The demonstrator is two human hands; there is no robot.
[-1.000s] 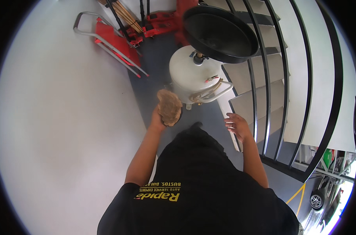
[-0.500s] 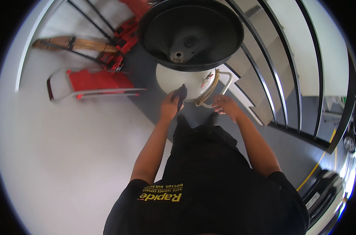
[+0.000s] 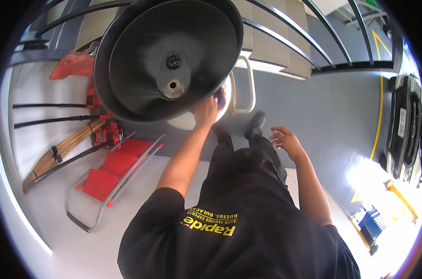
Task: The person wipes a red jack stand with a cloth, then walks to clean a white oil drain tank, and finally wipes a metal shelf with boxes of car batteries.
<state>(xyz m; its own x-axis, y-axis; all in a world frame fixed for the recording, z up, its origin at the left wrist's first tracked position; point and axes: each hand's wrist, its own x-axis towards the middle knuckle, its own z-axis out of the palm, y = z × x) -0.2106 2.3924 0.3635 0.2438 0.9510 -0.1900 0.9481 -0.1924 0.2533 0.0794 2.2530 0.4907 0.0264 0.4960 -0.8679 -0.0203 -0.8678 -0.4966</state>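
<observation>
A wide black drain pan point(image 3: 141, 60) with a perforated drain and a round metal hole stands over a white tank point(image 3: 182, 122), hiding much of it. At the tank's right side, beside the pan's rim, my left hand point(image 3: 205, 111) is closed on a dark cloth point(image 3: 220, 96), whose far part is partly hidden. A white tubular handle point(image 3: 252, 88) curves out from the tank to the right of that hand. My right hand point(image 3: 285, 140) hangs in the air above the floor beside my leg, fingers apart and holding nothing.
Left of me lies a red-padded frame with grey tubes point(image 3: 111, 172). Red jacks point(image 3: 106, 135) with black handles and brown wooden pieces point(image 3: 64, 149) line the wall. Black railings point(image 3: 285, 39) border steps ahead. A dark vehicle front point(image 3: 406, 125) is at the right.
My view has swung to the right. My right hand has come away from the white handle and now hangs free. My left hand, with the dark cloth, has moved in beside the pan's rim.
</observation>
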